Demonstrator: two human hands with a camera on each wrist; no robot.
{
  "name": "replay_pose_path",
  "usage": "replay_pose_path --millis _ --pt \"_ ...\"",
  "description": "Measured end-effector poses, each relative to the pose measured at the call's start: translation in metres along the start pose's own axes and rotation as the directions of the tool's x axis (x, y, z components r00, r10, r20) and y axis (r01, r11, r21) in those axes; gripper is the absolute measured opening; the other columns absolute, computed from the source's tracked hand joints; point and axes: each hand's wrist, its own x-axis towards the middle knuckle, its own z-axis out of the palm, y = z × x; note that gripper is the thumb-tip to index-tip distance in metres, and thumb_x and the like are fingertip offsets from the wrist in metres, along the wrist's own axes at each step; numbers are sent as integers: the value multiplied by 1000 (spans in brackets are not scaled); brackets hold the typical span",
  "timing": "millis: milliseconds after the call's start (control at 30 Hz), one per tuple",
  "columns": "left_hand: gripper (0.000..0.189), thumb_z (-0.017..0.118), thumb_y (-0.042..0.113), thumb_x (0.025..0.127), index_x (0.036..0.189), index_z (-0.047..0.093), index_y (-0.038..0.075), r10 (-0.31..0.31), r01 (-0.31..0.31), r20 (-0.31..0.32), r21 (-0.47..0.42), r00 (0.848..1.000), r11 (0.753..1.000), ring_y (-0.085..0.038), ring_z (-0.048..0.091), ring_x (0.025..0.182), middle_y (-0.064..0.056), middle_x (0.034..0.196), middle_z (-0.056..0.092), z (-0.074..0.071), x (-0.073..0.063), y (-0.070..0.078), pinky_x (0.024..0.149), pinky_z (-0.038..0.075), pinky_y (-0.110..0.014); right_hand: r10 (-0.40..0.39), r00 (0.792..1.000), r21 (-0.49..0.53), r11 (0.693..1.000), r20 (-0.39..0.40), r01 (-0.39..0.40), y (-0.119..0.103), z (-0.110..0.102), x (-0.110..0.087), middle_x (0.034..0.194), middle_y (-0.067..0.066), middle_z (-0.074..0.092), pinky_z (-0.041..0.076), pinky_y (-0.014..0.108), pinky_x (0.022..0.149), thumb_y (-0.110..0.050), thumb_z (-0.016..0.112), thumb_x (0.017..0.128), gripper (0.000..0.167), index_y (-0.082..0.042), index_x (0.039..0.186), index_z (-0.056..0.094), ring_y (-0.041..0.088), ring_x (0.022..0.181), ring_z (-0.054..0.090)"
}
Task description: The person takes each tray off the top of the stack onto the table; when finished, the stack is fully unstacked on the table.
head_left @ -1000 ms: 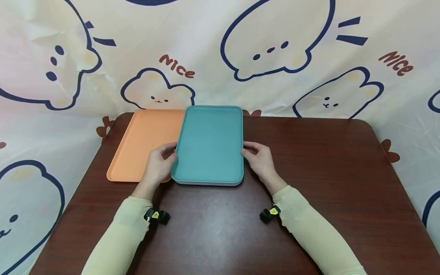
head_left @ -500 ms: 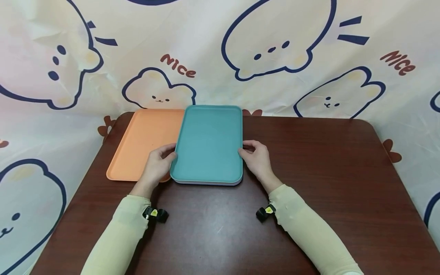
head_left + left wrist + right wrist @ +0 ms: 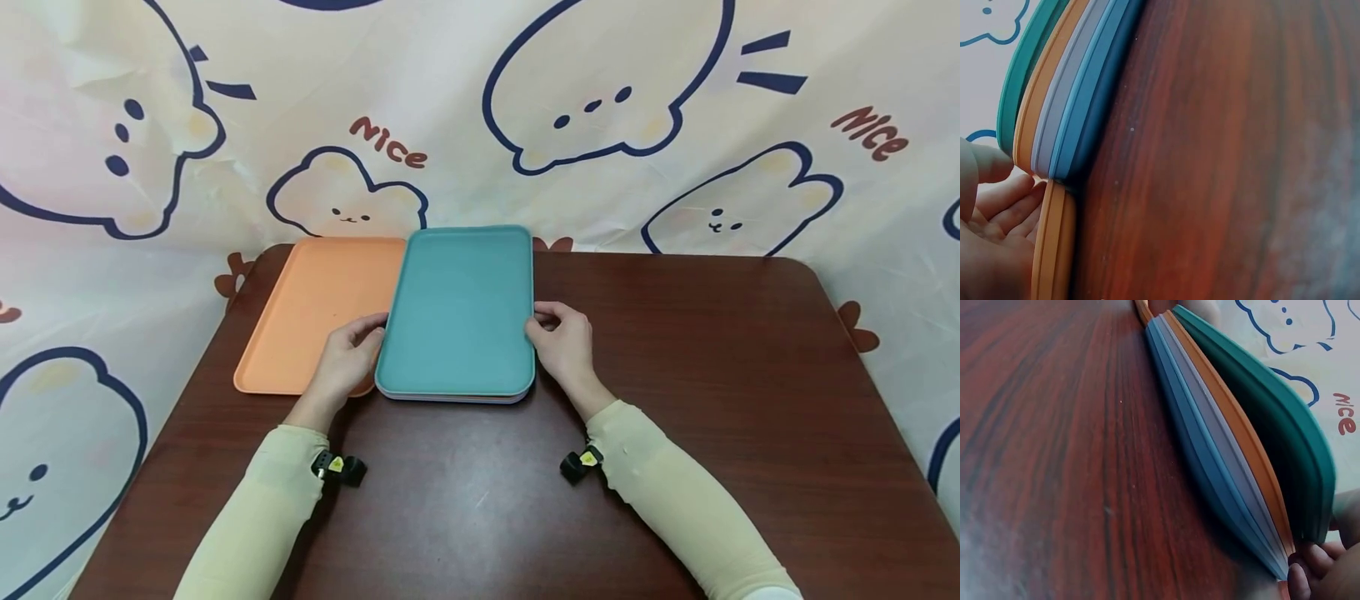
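Note:
A teal tray [image 3: 457,312] tops a stack, its right side tilted up. In the right wrist view a dark gap separates that teal tray [image 3: 1291,419] from an orange tray [image 3: 1241,425]. Lavender [image 3: 1219,434] and blue [image 3: 1194,437] trays lie beneath. My right hand [image 3: 566,342] grips the teal tray's right edge, thumb on the rim and fingers below. At the left edge, my left hand [image 3: 345,354] pinches the teal tray; the left wrist view has the thumb at its rim and the fingers [image 3: 1013,206] beside the stack's edge.
Another orange tray [image 3: 322,308] lies flat on the brown table [image 3: 690,400], left of the stack and partly behind my left hand. A cartoon-printed cloth [image 3: 450,75] hangs right behind the table's far edge.
The teal tray's right side has risen a little with my right hand, and a thin orange line shows beneath its front edge. My left hand has stayed nearly still.

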Motion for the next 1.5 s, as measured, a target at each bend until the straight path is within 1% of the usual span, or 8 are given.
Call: replay_pose_path --millis 167,333,533,667,800,1033,1267,1500 --pt "47 55 16 112 157 53 -1 17 -17 16 -6 1000 1000 -35 53 149 -25 157 57 -1 0 0 113 48 -24 52 998 92 995 -31 -49 -3 -4 -2 103 19 80 52 13 68 -7 68 92 31 0 119 81 6 78 67" --pt "50 59 9 109 158 51 -2 28 -28 27 1 999 1000 -37 53 149 -27 158 56 -2 1 -1 96 44 -4 138 990 218 968 -35 -127 0 -9 -3 110 21 76 54 12 70 -7 67 99 31 2 127 77 0 80 68" --pt "51 59 10 110 159 51 0 15 -16 35 43 999 999 -37 51 152 -24 160 55 -1 3 -4 119 48 -34 223 974 314 929 -50 -196 9 -17 -6 119 21 74 56 12 76 -10 67 103 32 0 133 75 3 90 69" --pt "50 58 11 111 159 50 0 16 -18 43 45 999 999 -37 50 153 -24 160 54 -1 4 -4 125 43 -53 247 967 341 916 -61 -213 14 -24 -6 126 22 74 56 13 78 -10 66 104 33 0 135 74 4 92 67" --pt "50 58 10 110 158 51 -1 18 -19 43 40 999 999 -37 50 153 -25 160 54 -1 5 -3 124 43 -51 263 962 359 907 -71 -222 16 -31 -6 125 21 72 55 14 77 -10 66 105 34 0 137 73 5 92 66" --pt "50 59 11 110 158 51 0 2 -4 51 49 999 999 -37 50 153 -24 160 54 -2 3 -2 114 49 -28 297 951 355 901 -88 -249 19 -48 -6 119 12 69 56 16 75 -12 67 106 34 -1 138 72 8 95 64" --pt "50 58 10 111 158 51 -1 -2 0 54 42 999 999 -37 49 154 -24 161 53 -2 4 -1 122 46 -44 335 937 355 891 -98 -282 26 -69 -6 127 10 66 57 15 79 -17 69 106 35 -5 139 72 8 102 65" --pt "49 58 9 110 158 51 -1 -2 0 53 34 999 999 -37 49 154 -25 161 54 -2 3 -2 123 45 -43 389 917 372 866 -81 -335 32 -90 -9 138 6 65 59 15 82 -19 69 106 38 -8 142 71 6 109 67"
